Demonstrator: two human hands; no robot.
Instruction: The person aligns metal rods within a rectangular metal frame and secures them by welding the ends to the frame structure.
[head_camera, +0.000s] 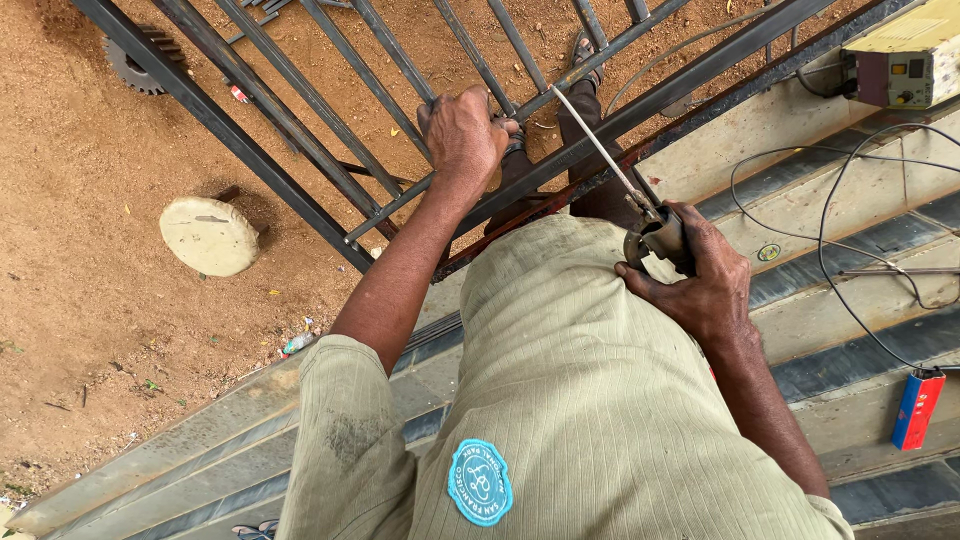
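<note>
— Gripping what, that left hand (462, 135)?
— It's closed around a bar of the metal gate frame (300, 120), which lies over the sandy ground (90, 300).
— And the right hand (700, 275)?
— Wrapped tight on the electrode holder (655, 232); its welding rod (598, 147) angles up toward the frame.

Dark steel gate frame (300, 140), slanted bars, lying flat over sandy ground; thin welding rod (595, 145) clamped in holder (655, 235), tilted.
</note>
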